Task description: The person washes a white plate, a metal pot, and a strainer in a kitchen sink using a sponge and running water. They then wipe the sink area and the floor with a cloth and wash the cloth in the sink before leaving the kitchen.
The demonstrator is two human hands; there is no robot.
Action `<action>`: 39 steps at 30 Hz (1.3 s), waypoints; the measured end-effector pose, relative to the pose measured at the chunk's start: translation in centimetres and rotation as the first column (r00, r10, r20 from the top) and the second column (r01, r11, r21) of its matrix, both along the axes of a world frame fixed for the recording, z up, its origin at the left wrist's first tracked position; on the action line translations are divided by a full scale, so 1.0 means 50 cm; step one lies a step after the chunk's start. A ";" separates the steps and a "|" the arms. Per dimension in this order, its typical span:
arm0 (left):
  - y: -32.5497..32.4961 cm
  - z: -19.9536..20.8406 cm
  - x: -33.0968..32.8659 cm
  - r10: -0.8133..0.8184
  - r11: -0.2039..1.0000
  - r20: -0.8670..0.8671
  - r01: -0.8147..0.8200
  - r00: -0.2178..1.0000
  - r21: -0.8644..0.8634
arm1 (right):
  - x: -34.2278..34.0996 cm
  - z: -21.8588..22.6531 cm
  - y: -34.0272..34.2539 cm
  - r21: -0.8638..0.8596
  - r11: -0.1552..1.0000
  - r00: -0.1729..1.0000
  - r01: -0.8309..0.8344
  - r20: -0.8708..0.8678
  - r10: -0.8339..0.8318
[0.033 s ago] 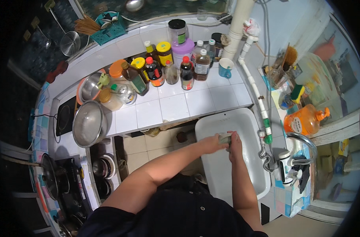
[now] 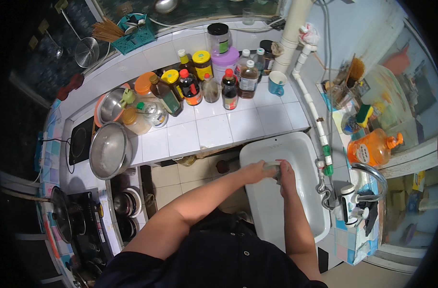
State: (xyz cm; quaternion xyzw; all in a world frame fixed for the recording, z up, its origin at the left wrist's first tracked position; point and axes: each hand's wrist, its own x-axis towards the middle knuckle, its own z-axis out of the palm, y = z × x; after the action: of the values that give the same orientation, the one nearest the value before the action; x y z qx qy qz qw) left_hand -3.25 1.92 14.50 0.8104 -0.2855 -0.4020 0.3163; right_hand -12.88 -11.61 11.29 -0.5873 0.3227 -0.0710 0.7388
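Observation:
Both my hands are over the white sink (image 2: 250, 149), near its upper middle. Closed at the left side of a small pale greyish thing (image 2: 272, 168) is my left hand (image 2: 255, 172). My right hand (image 2: 287, 175) grips the same thing from the right, fingers bent around its edge. It looks soft or thin, perhaps a cloth, but the fingers cover much of it and its kind cannot be made out. The chrome faucet (image 2: 372, 180) stands at the right of the sink, away from my hands.
Several sauce bottles (image 2: 190, 89) and jars line the tiled counter (image 2: 214, 134) ahead. A large metal bowl (image 2: 110, 151) sits at the left, above an open drawer (image 2: 143, 192). A teal mug (image 2: 277, 83), an orange soap bottle (image 2: 370, 149) and a yellow-green sponge (image 2: 364, 115) stand around the sink.
The whole view has shifted very slightly. My hands stay together over the sink on the pale thing, with my left hand moved a little away from my right.

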 end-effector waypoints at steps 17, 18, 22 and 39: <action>0.342 -0.021 0.257 0.477 0.647 -0.553 -0.699 0.683 -0.305 | 0.227 -0.027 0.234 0.566 0.824 0.999 -0.036 0.025 0.027; 0.353 -0.040 0.260 0.466 0.668 -0.577 -0.694 0.671 -0.268 | 0.236 -0.057 0.232 0.583 0.812 0.999 -0.021 0.041 -0.003; 0.372 -0.071 0.306 0.472 0.747 -0.535 -0.640 0.701 -0.180 | 0.256 -0.059 0.219 0.611 0.781 0.991 -0.126 0.116 0.070; 0.354 -0.193 0.305 0.346 0.932 -0.013 -0.346 0.938 -0.109 | 0.470 -0.238 0.000 -0.896 -0.146 0.877 -0.420 -0.442 0.187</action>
State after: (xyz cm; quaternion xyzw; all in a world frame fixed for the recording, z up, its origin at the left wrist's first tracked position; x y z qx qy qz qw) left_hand 12.01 19.60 4.87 0.8307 -0.1609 -0.3213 0.4251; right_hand 10.64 -11.61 -0.59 -0.9940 0.0805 -0.0580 0.0466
